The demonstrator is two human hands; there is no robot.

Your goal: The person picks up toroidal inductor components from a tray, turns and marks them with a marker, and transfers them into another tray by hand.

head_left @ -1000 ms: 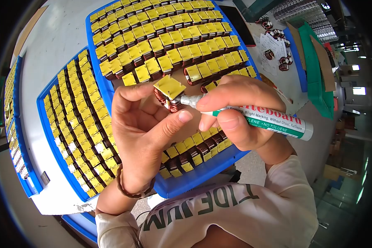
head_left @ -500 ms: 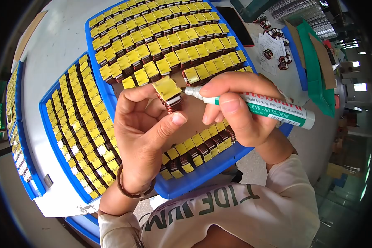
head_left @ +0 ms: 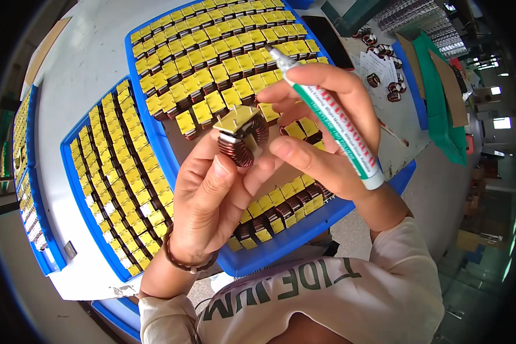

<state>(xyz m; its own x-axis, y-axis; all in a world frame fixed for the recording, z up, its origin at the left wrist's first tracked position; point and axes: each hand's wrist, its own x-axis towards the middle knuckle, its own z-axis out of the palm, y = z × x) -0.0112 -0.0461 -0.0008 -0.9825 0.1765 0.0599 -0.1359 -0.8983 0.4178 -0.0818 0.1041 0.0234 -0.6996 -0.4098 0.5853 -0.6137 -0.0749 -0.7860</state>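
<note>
A copper-wound coil with a yellow top plate and short pins (head_left: 238, 150) is held between the thumb and fingers of my left hand (head_left: 209, 195), tilted so its windings show. My right hand (head_left: 332, 132) grips a white and green whiteboard marker (head_left: 341, 129), its uncapped tip pointing up and away to the left, apart from the coil. My right thumb and fingertips are close to the coil's right side. Beneath both hands lies a blue tray (head_left: 149, 123) holding rows of similar yellow-topped coils (head_left: 218, 71).
A second blue tray of coils (head_left: 117, 178) lies to the left, and more trays (head_left: 31, 189) stand at the far left edge. At the right are loose coils (head_left: 395, 89), papers (head_left: 372, 63), a dark flat object (head_left: 327, 40), a brush (head_left: 394, 133) and a green bin (head_left: 441, 126).
My left hand has turned the coil so its windings face differently. The marker in my right hand has swung from pointing at the coil to pointing up and away.
</note>
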